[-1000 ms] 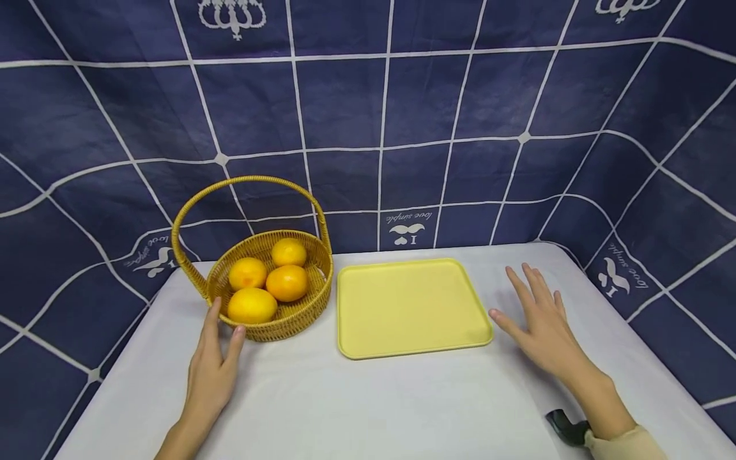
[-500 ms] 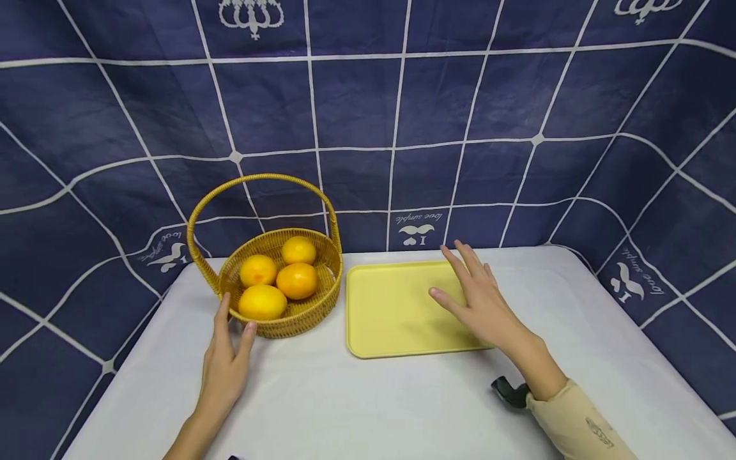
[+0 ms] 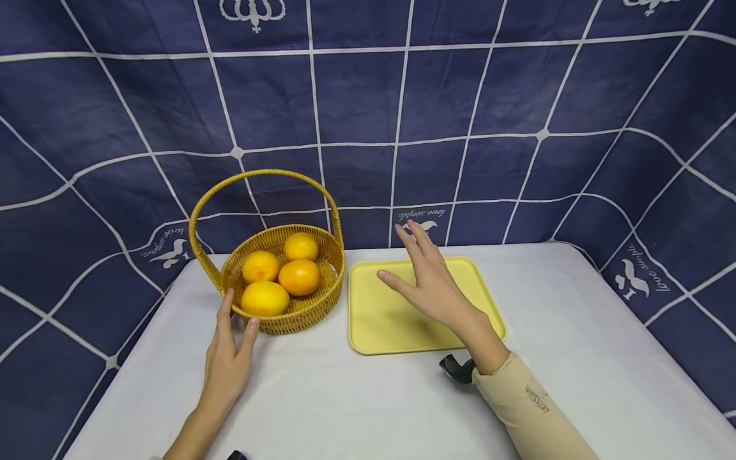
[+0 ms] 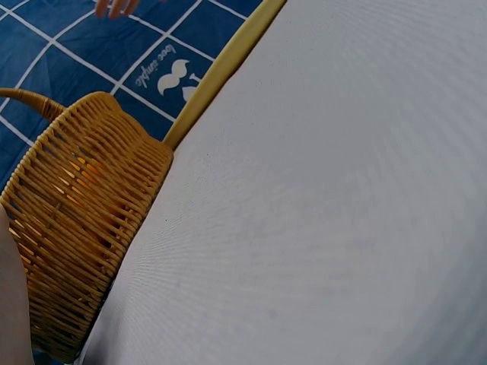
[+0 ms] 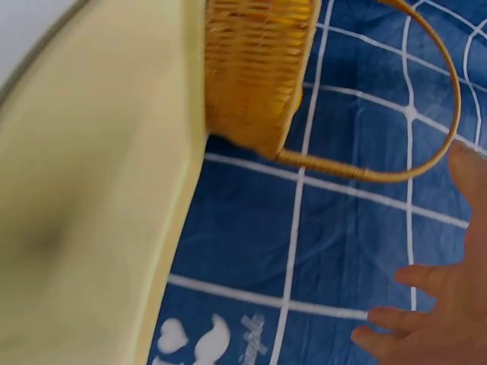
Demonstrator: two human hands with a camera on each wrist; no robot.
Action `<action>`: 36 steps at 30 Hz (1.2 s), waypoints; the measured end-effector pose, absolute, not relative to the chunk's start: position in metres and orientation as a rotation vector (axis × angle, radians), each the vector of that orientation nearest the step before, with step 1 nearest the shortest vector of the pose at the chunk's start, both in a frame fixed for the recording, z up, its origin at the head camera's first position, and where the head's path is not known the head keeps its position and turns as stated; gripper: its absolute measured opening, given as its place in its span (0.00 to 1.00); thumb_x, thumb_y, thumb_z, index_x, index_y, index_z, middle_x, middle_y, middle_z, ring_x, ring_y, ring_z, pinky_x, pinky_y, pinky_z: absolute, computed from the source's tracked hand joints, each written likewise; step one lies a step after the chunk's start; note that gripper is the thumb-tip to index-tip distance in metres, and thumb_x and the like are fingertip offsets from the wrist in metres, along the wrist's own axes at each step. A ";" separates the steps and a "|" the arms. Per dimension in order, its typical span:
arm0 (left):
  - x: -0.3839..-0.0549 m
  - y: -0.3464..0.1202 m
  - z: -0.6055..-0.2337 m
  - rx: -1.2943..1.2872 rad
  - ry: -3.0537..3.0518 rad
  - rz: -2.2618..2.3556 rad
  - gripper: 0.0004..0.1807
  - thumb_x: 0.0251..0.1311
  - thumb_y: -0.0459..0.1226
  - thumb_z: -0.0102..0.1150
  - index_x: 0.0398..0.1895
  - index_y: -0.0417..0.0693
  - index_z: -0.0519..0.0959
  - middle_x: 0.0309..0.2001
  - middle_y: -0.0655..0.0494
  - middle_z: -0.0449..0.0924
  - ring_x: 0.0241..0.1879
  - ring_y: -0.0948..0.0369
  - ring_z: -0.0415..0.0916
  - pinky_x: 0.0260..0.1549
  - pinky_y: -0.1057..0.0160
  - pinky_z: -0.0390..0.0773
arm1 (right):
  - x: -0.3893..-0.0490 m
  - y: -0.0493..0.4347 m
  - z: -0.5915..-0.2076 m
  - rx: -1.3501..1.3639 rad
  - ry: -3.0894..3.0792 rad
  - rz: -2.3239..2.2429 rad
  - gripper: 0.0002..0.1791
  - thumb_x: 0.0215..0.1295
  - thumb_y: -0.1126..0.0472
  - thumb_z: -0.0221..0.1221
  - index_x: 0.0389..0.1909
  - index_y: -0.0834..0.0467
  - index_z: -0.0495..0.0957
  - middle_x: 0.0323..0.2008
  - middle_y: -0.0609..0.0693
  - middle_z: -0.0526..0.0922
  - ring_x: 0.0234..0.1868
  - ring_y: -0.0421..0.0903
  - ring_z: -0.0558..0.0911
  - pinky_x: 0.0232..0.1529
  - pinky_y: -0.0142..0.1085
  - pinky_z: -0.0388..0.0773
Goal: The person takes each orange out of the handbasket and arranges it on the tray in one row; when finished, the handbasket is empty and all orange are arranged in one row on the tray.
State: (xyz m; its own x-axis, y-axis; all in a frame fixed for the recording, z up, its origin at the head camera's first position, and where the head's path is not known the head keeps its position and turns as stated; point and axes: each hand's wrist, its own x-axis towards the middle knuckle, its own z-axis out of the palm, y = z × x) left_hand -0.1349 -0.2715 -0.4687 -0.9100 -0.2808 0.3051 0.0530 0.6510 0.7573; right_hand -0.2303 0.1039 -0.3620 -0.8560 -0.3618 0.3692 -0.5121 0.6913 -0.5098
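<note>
A round wicker basket (image 3: 299,317) with a tall arched handle stands at the back left, holding several orange-yellow fruits (image 3: 265,298). Against its near left rim rests my left hand (image 3: 227,367), thumb and fingers spread at the wall. To the right lies a shallow yellow tray (image 3: 379,332) with nothing on it. Above the tray my right hand (image 3: 431,284) is held with fingers extended and thumb apart, holding nothing. In the right wrist view the fingers (image 5: 426,319) are at the right edge, with the basket wall (image 5: 255,84) beyond the tray.
A white cloth (image 3: 345,409) covers the table. Dark blue cloth with white grid lines (image 3: 356,102) hangs behind and on both sides. A black strap-like device (image 3: 457,369) sits at the right wrist, below a beige sleeve (image 3: 529,409).
My right hand has moved left from beside the tray to over it, toward the basket. The left hand stays at the basket rim. The head view has shifted slightly.
</note>
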 end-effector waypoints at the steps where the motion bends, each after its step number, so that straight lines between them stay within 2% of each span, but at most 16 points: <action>1: -0.135 -0.271 -0.468 0.178 -2.473 -1.152 0.41 0.80 0.51 0.51 0.87 0.72 0.41 0.86 0.46 0.47 0.80 0.34 0.51 0.75 0.27 0.55 | -0.232 0.099 -0.360 0.711 -2.655 0.915 0.51 0.71 0.29 0.59 0.86 0.39 0.46 0.87 0.46 0.41 0.87 0.56 0.43 0.81 0.67 0.49; 9: -0.136 -0.272 -0.469 0.192 -2.473 -1.142 0.41 0.80 0.51 0.51 0.87 0.73 0.41 0.86 0.46 0.47 0.80 0.33 0.52 0.74 0.27 0.56 | -0.238 0.061 -0.346 0.763 -2.591 1.035 0.51 0.71 0.30 0.59 0.86 0.39 0.46 0.87 0.44 0.39 0.85 0.55 0.50 0.79 0.63 0.59; 13: -0.136 -0.272 -0.469 0.194 -2.480 -1.139 0.41 0.80 0.51 0.51 0.87 0.73 0.41 0.86 0.46 0.47 0.80 0.33 0.52 0.74 0.27 0.56 | -0.238 0.044 -0.345 0.793 -2.580 1.069 0.51 0.71 0.30 0.59 0.86 0.41 0.47 0.87 0.44 0.39 0.85 0.54 0.50 0.79 0.61 0.60; 25: -0.135 -0.272 -0.471 0.191 -2.467 -1.149 0.41 0.80 0.50 0.52 0.87 0.72 0.43 0.86 0.49 0.47 0.81 0.35 0.52 0.75 0.28 0.56 | -0.234 0.004 -0.347 0.765 -2.580 1.201 0.49 0.71 0.31 0.59 0.84 0.49 0.55 0.85 0.49 0.50 0.84 0.53 0.55 0.80 0.59 0.59; 31: -0.136 -0.271 -0.470 0.190 -2.467 -1.146 0.42 0.80 0.51 0.53 0.87 0.75 0.42 0.86 0.49 0.48 0.81 0.36 0.52 0.75 0.28 0.56 | -0.238 -0.016 -0.349 0.807 -2.591 1.211 0.46 0.72 0.36 0.62 0.83 0.52 0.58 0.83 0.54 0.56 0.83 0.54 0.58 0.81 0.55 0.60; 36: -0.136 -0.272 -0.471 0.198 -2.470 -1.148 0.42 0.80 0.51 0.53 0.86 0.75 0.42 0.86 0.49 0.47 0.81 0.36 0.52 0.75 0.28 0.56 | -0.242 -0.034 -0.355 0.863 -2.611 1.217 0.44 0.73 0.41 0.63 0.82 0.54 0.60 0.82 0.54 0.59 0.82 0.54 0.60 0.82 0.52 0.59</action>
